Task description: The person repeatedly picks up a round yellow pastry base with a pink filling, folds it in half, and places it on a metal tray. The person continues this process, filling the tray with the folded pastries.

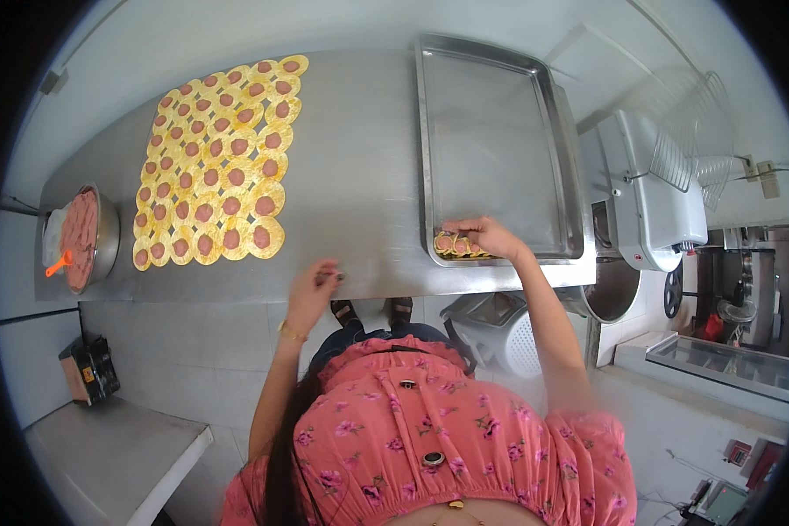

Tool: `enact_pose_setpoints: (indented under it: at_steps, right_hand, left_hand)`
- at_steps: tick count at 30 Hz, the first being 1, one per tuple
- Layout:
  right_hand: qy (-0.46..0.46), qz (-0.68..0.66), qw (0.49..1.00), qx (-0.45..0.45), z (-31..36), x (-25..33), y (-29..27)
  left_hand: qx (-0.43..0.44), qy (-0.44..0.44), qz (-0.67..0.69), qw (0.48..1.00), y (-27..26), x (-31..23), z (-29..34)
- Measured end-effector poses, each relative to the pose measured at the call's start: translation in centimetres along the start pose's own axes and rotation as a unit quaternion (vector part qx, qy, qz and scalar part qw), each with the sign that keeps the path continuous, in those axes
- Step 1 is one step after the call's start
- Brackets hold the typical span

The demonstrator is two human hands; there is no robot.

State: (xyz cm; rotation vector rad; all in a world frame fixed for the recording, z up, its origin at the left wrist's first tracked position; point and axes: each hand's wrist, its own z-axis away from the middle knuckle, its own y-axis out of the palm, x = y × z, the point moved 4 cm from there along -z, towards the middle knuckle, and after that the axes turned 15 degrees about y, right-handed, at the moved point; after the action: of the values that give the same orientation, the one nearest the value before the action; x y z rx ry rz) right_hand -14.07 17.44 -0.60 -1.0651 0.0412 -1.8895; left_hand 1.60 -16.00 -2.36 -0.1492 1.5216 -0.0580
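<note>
My right hand [489,237] reaches into the near left corner of a large metal baking tray [491,140]. Its fingers are closed on a small folded tortilla [447,245] with pink filling, in a short row of the same kind along the tray's near wall. The fingers partly cover that row. My left hand [314,294] hovers off the table's near edge with its fingers curled in, and nothing shows in them. On the table's left half, flat yellow tortillas [206,175] lie in touching rows, each with a dab of pink ground meat on it.
A metal bowl [107,237] of pink ground meat stands at the table's left end, with an orange-handled utensil [59,263] in it. The steel table [359,158] runs between tortillas and tray. A white machine [644,193] stands right of the tray; a grey-white basket [499,333] is below.
</note>
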Motion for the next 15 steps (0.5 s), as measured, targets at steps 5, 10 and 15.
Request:
enact_pose_setpoints:
  at_steps: [5, 10, 15]
  right_hand:
    - [-0.045, 0.076, 0.996, 0.019, 0.5, 1.6, 1.0]
    - [-0.005, -0.029, 0.999, 0.037, 0.3, 1.8, 1.2]
    - [0.017, 0.059, 0.997, 0.050, 0.4, 2.8, 1.3]
  left_hand:
    - [-0.155, -0.057, 0.022, 0.986, -8.8, 3.3, 4.5]
    - [-0.251, -0.054, 0.039, 0.966, -13.1, 6.0, 5.0]
    - [-0.273, -0.031, -0.085, 0.958, -14.7, 7.1, 3.3]
